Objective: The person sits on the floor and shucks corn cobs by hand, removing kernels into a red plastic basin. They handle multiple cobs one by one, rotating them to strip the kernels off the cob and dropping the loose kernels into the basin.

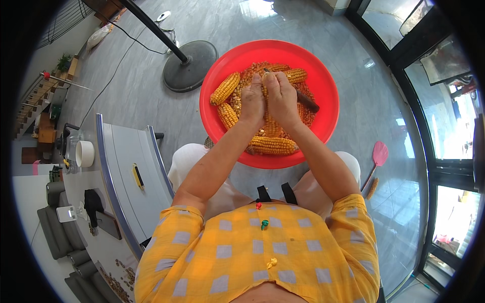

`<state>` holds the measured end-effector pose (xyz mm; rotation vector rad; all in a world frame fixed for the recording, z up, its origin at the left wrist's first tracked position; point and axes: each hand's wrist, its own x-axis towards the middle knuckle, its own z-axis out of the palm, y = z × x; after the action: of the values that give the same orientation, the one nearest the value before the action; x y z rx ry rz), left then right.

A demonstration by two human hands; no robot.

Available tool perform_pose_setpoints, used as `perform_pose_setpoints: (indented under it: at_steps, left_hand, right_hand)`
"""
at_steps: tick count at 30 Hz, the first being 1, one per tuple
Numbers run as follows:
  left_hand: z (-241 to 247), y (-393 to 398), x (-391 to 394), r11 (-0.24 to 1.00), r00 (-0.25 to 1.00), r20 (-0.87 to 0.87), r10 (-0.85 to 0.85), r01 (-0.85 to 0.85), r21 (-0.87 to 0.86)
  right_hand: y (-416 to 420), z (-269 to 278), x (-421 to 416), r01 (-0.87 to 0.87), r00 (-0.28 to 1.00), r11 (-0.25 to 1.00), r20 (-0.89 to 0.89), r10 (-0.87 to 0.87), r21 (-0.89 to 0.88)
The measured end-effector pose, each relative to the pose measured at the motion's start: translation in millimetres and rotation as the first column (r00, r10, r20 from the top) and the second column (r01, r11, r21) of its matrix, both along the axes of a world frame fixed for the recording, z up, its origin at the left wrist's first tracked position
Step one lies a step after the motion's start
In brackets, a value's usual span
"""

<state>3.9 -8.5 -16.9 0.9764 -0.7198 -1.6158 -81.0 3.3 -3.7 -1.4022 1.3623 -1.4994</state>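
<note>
Both hands are over a red plastic basin (326,91) that holds loose maize kernels (248,74) and several ears. My left hand (252,100) and my right hand (282,98) are closed around one yellow ear of maize (272,127), thumbs near its far end. The palms hide much of that ear. Left of the hands lie two ears, one of them an ear with full kernels (225,89). Another ear (274,145) rests at the basin's near side. A tool with a dark handle (307,101) lies on the kernels, partly hidden behind my right hand.
A black round stand base (191,66) with a pole stands left of the basin. At left, a table section (127,163) carries a yellow-and-black utility knife (138,176). A pink fly swatter (380,153) and a cob (373,188) lie on the floor at right, near glass doors.
</note>
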Motion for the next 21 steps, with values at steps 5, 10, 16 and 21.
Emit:
perform_pose_setpoints:
  at_steps: [5,10,16,21]
  left_hand:
    - [15.1,7.0,-3.7,0.999,0.991,-0.129,-0.035,0.040,0.032]
    - [6.0,10.8,-6.2,0.987,0.977,-0.143,-0.159,0.154,-0.043]
    - [3.6,10.7,-4.5,0.994,0.993,-0.053,-0.106,0.104,-0.043]
    - [5.0,11.5,-7.6,0.998,0.997,0.064,-0.050,0.052,-0.031]
  right_hand:
    - [-12.5,-0.6,-13.2,-0.019,0.982,0.998,0.191,0.008,0.058]
    - [-20.4,-11.8,-17.1,-0.027,0.976,0.996,0.217,0.007,0.090]
    - [-13.0,-8.5,-11.2,-0.031,0.984,0.992,0.176,0.009,0.123]
    - [-11.0,-8.3,-10.3,0.010,0.994,0.993,0.108,-0.022,0.116]
